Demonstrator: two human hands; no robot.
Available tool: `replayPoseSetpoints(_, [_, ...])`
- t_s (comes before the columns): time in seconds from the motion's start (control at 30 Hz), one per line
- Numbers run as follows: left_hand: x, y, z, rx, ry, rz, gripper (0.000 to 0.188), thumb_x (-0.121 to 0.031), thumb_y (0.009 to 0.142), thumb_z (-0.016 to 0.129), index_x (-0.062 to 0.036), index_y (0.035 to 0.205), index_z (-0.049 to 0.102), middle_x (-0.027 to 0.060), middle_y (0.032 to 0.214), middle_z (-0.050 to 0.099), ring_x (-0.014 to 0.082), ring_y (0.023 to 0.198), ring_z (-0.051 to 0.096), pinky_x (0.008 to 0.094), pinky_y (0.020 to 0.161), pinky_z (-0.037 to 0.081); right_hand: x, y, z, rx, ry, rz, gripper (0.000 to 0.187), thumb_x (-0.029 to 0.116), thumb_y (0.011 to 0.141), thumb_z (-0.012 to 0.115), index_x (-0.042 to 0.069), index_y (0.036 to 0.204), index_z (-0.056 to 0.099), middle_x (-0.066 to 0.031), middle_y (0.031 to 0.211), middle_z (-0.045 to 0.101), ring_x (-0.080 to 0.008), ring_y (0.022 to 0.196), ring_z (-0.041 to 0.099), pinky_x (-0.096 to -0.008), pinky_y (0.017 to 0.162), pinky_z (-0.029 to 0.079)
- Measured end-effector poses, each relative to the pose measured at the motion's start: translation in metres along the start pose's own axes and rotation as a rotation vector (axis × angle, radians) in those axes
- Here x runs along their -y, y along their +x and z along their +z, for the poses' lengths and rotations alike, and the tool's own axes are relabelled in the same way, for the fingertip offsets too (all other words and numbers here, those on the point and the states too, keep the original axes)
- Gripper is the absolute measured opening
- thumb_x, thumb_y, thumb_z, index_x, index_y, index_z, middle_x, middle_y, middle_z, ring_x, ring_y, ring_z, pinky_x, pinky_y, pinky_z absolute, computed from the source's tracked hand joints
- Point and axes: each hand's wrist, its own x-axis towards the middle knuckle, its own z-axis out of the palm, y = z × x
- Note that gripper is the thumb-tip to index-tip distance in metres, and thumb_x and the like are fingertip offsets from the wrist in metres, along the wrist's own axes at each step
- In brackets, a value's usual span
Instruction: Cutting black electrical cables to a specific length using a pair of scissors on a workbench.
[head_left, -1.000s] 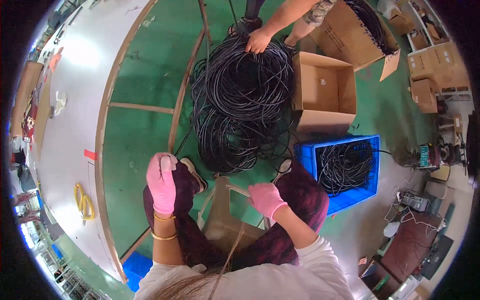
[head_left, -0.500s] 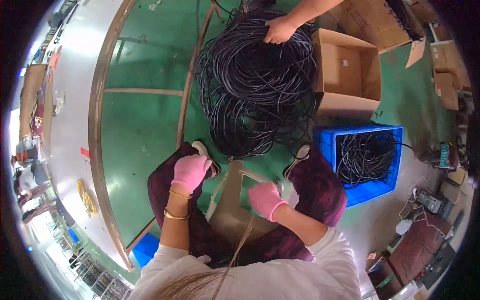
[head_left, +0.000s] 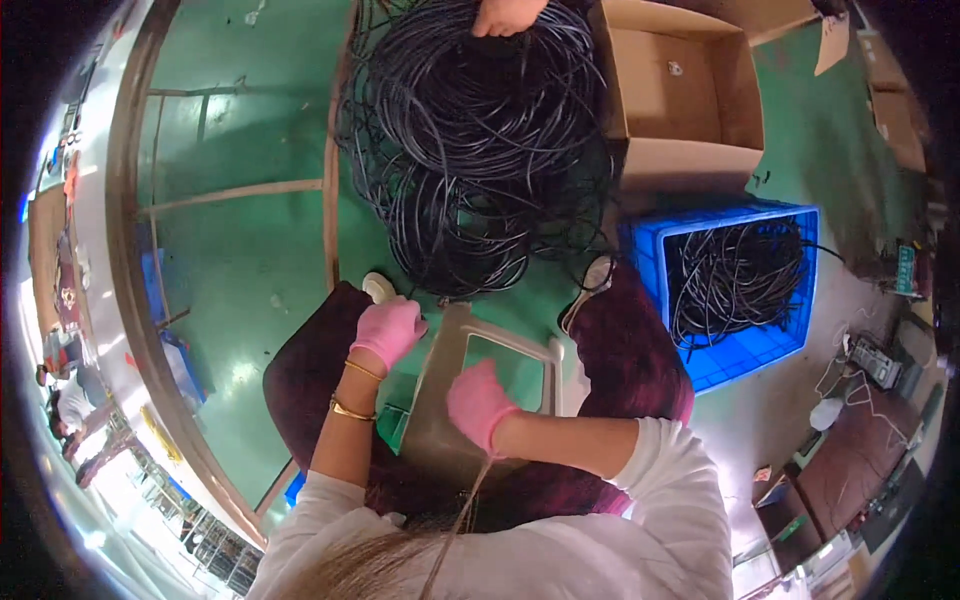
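My left hand (head_left: 389, 332), in a pink glove, is closed above the beige stool (head_left: 453, 350) between my knees. My right hand (head_left: 480, 402), gloved the same, is closed lower down and to the right, over the stool's seat. The backs of both hands hide whatever the fingers may hold. Beyond my feet lies a big tangled heap of black cable coils (head_left: 480, 120) on the floor. Another person's bare hand (head_left: 505, 15) rests on the far part of that heap. The two gloved hands are apart.
A blue crate (head_left: 720, 375) with black cables in it stands right of my knee. Behind it is an open cardboard box (head_left: 690, 160). A white-topped table with a brown edge (head_left: 130, 200) runs along the left. Further right sit devices and loose wires (head_left: 870, 365).
My right hand has moved left and a little down, closer to my left hand. The whole view has shifted, and the other person's hand now shows only at the top edge.
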Motion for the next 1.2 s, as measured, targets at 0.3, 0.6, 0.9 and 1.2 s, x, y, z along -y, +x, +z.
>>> replayPoseSetpoints(0.3, [-0.038, 0.048, 0.005, 0.063, 0.041, 0.068, 0.031, -0.037, 0.083, 0.063, -0.0066, 0.084, 0.067, 0.0158, 0.094, 0.067, 0.0359, 0.086, 0.066, 0.0459, 0.074, 0.053, 0.013, -0.021, -0.011, -0.004, 0.056, -0.06, 0.022, 0.017, 0.084, 0.058, 0.012, 0.099, 0.073, -0.0057, 0.096, 0.068, -0.0246, 0.094, 0.062, -0.0487, 0.085, 0.04])
replayPoseSetpoints(0.6, [-0.067, 0.116, 0.044, 0.569, 0.268, -0.054, 0.043, -0.039, 0.081, 0.063, -0.0058, 0.108, 0.07, 0.018, 0.109, 0.068, 0.0338, 0.102, 0.066, 0.0444, 0.088, 0.053, 0.022, -0.039, 0.002, -0.052, 0.057, 0.015, 0.03, 0.02, 0.085, 0.057, 0.008, 0.107, 0.072, -0.0133, 0.103, 0.068, -0.0343, 0.101, 0.061, -0.0619, 0.092, 0.038])
replayPoseSetpoints(0.9, [-0.168, 0.227, 0.051, -0.251, 0.119, 0.41, 0.067, -0.036, 0.076, 0.074, 0.0011, 0.126, 0.05, 0.0189, 0.123, 0.054, 0.0358, 0.109, 0.059, 0.0451, 0.091, 0.05, 0.031, -0.033, 0.014, 0.125, 0.17, -0.096, 0.034, 0.014, 0.089, 0.051, 0.003, 0.116, 0.068, -0.0171, 0.112, 0.067, -0.037, 0.101, 0.062, -0.0625, 0.082, 0.046])
replayPoseSetpoints(1.2, [-0.194, 0.311, 0.084, 0.256, -0.042, 0.302, 0.07, -0.039, 0.075, 0.069, -0.0042, 0.132, 0.049, 0.0213, 0.126, 0.058, 0.0323, 0.112, 0.061, 0.0407, 0.094, 0.05, 0.028, -0.042, 0.017, 0.107, 0.243, -0.128, 0.033, 0.013, 0.088, 0.052, 0.003, 0.115, 0.068, -0.0163, 0.111, 0.067, -0.0354, 0.099, 0.063, -0.0611, 0.081, 0.047])
